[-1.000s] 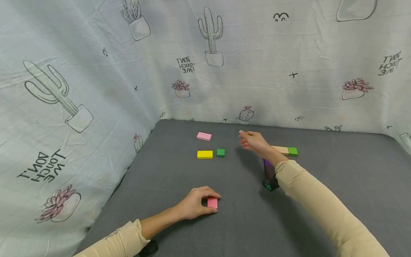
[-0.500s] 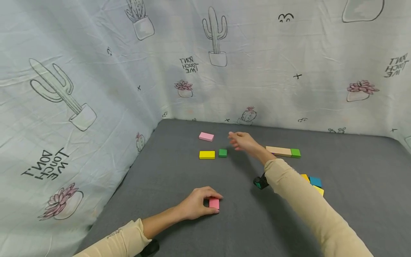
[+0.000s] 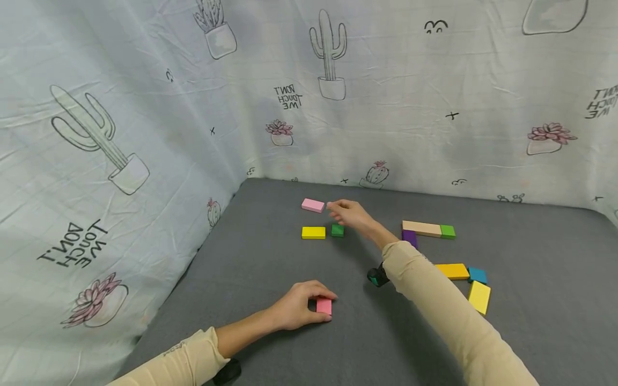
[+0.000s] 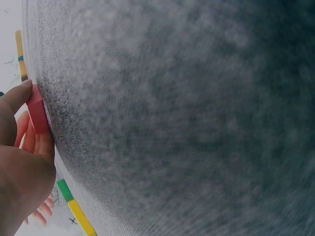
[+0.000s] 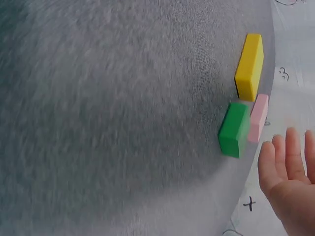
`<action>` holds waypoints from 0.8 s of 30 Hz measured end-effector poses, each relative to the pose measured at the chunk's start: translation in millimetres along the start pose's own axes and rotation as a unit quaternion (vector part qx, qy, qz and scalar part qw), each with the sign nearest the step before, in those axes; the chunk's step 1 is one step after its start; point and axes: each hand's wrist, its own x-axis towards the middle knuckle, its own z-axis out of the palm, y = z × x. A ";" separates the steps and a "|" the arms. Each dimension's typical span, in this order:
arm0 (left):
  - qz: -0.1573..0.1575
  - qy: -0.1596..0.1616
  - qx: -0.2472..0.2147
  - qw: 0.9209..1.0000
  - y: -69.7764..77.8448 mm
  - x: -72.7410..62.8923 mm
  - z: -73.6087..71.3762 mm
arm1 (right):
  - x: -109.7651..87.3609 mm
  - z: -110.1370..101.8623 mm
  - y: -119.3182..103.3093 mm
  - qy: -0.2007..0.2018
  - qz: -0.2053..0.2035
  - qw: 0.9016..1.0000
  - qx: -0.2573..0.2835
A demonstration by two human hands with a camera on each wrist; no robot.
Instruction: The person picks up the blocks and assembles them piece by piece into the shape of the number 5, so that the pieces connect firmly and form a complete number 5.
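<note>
one red block (image 3: 324,306) is pinched between the thumb and fingers of the left hand (image 3: 299,306), low on the tabletop (image 3: 241,257); an uneven squeeze could twist it or tip an edge. beyond it, the pink block (image 3: 313,205) lies behind the yellow block (image 3: 313,232), with the green block (image 3: 337,230) just right of the yellow. the right hand (image 3: 351,214) hovers near these, fingers relaxed and slightly parted, holding nothing — a low fingertip might bump the green block into the yellow one, the gap being narrow. farther right, a drooping sleeve (image 3: 446,305) could knock the purple block (image 3: 409,236) or orange block (image 3: 453,271) askew.

as for surfaces, the tabletop is grey, matte and grainy like cloth, so it probably lends some grip. the red, pink, yellow and green blocks are flat-faced cuboids with crisp edges — painted wood, i would guess. the tan block (image 3: 421,229) is long and bare-looking, end to end with the lime block (image 3: 447,231); the blue block (image 3: 477,275) and lemon block (image 3: 479,297) look smooth.
</note>
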 end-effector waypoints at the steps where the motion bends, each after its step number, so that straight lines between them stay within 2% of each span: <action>1: -0.001 0.000 0.000 1.000 0.1 -0.1 -0.3 | 1.3 2.3 0.0 0.000 0.001 1.000 0.001; 11: -0.001 -0.007 0.000 1.000 -0.1 -0.7 -1.4 | 9.2 20.6 1.9 -0.015 -0.002 1.000 0.016; 19: 0.004 -0.007 0.001 1.000 -0.7 -0.7 -2.6 | 10.8 35.2 3.7 -0.025 -0.019 0.999 -0.040; 24: 0.011 -0.006 0.008 1.000 -0.9 -0.1 -2.3 | 12.9 39.8 3.8 -0.023 -0.023 0.998 -0.052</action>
